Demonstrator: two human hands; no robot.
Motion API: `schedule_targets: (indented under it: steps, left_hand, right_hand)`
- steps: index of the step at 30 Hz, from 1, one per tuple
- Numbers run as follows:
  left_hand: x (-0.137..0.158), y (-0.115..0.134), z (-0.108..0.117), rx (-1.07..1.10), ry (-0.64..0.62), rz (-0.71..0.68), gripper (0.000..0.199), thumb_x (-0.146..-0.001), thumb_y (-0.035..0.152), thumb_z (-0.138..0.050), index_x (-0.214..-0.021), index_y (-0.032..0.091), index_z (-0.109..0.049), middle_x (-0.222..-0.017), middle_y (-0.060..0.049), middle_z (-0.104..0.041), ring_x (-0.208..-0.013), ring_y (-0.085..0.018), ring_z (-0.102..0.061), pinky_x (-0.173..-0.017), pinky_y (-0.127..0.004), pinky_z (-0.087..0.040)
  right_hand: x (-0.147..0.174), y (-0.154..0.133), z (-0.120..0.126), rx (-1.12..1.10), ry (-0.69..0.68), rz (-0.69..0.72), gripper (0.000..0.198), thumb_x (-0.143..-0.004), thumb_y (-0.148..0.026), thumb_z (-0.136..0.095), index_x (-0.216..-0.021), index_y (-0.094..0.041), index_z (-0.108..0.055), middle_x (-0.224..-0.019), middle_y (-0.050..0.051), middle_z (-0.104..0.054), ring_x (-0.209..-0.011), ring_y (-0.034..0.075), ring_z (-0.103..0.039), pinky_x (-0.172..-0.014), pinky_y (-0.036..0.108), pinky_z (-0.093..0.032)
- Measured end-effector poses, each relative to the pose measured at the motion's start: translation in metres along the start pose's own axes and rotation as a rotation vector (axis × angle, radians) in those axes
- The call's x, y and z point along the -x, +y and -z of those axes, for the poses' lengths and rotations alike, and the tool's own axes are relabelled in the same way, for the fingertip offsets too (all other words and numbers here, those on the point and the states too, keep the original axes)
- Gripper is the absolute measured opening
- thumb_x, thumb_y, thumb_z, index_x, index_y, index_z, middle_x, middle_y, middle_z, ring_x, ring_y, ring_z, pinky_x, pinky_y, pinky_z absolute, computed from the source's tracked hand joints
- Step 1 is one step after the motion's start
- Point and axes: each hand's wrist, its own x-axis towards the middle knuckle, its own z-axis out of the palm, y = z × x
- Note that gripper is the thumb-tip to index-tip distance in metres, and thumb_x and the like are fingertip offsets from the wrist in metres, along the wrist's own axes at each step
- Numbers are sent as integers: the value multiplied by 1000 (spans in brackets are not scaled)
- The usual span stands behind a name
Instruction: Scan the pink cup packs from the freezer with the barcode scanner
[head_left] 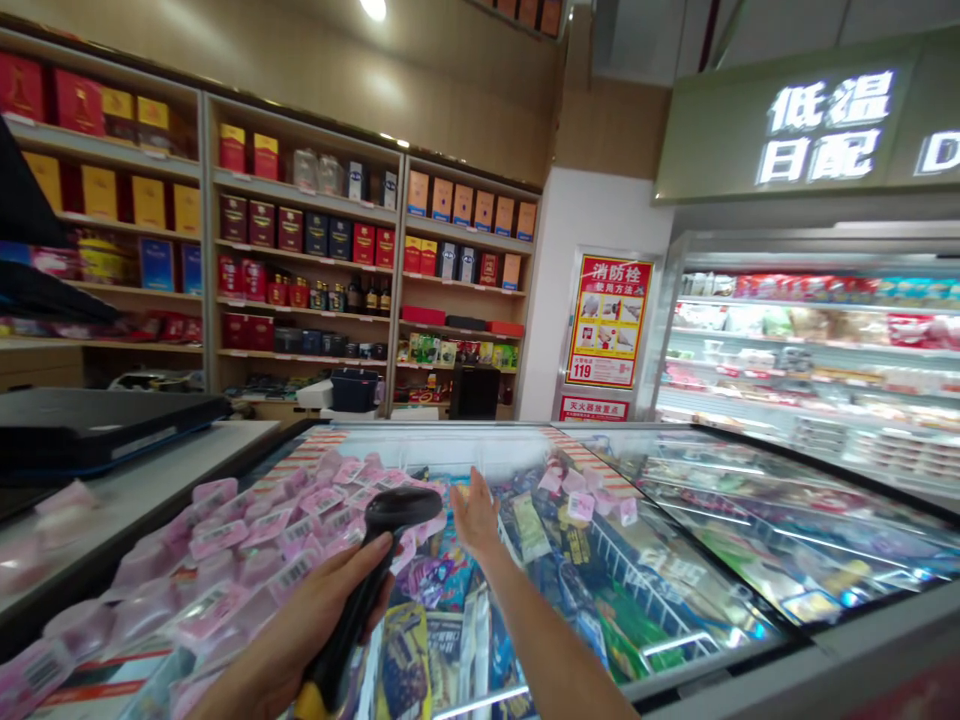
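Note:
My left hand (330,610) is wrapped round the handle of a black handheld barcode scanner (405,508), its head pointing right. Just beyond the scanner, my right hand (475,515) is stretched out over the chest freezer's glass top, fingers extended and apart, with no object visible in it. A heap of pink plastic packs (292,530) with white barcode labels covers the left part of the freezer top. A few more pink packs (581,490) lie to the right of my right hand. Through the glass, bagged frozen goods (409,650) show below both hands.
A dark flat device (105,425) sits on the counter at the left, near more blurred pink packs (64,510). Wire dividers (637,580) stand inside the freezer (750,690). Behind are shelves of boxes (304,235), a fire-hydrant poster (609,320) and a lit refrigerated case (810,345).

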Motion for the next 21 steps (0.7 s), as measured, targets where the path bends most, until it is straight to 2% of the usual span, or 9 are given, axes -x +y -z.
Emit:
schedule_targets:
  steps: [6, 8, 10, 13, 16, 21]
  left_hand:
    - [-7, -3, -18, -4, -92, 19, 39, -63, 52, -52, -53, 15, -50, -45, 3, -50, -37, -5, -40, -38, -17, -33]
    - [-8, -4, -24, 1, -96, 35, 38, -62, 52, -54, -53, 15, -50, -43, 3, -49, -36, -6, -40, -37, -17, -33]
    - [-8, -4, -30, 11, -93, 50, 36, -60, 50, -56, -55, 15, -50, -42, 4, -49, -35, -6, -40, -36, -17, -32]
    - [-6, -4, -37, 36, -79, 39, 34, -60, 48, -57, -60, 16, -50, -43, 5, -49, -35, -6, -42, -36, -17, -31]
    - [-5, -4, -38, 43, -84, 10, 34, -62, 49, -55, -61, 16, -48, -44, 5, -49, -35, -6, -42, -36, -17, -32]
    - [-2, -3, -35, 28, -109, 18, 34, -63, 49, -54, -61, 16, -48, -45, 4, -50, -35, -6, -42, -36, -17, -31]
  right_hand:
    - [-6, 80, 75, 387, 280, -147, 53, -76, -30, -38, -126, -14, -30, -134, 13, -27, -122, 27, -21, -94, 50, -17]
    - [-4, 101, 96, 469, 335, -204, 50, -75, -23, -37, -125, -17, -32, -134, 10, -27, -122, 25, -21, -94, 48, -20]
    - [0, 115, 110, 494, 309, -250, 49, -74, -18, -38, -122, -17, -36, -131, 10, -32, -120, 24, -25, -92, 44, -24]
    - [4, 124, 121, 419, 253, -252, 43, -72, -11, -39, -114, -14, -46, -119, 13, -45, -112, 24, -37, -89, 36, -30]
    - [5, 123, 123, 325, 257, -235, 32, -71, -10, -40, -99, -13, -56, -103, 14, -54, -100, 24, -47, -82, 33, -34]
    - [-1, 108, 106, 153, 294, -254, 17, -68, -18, -48, -78, -12, -60, -83, 11, -61, -82, 22, -55, -73, 29, -38]
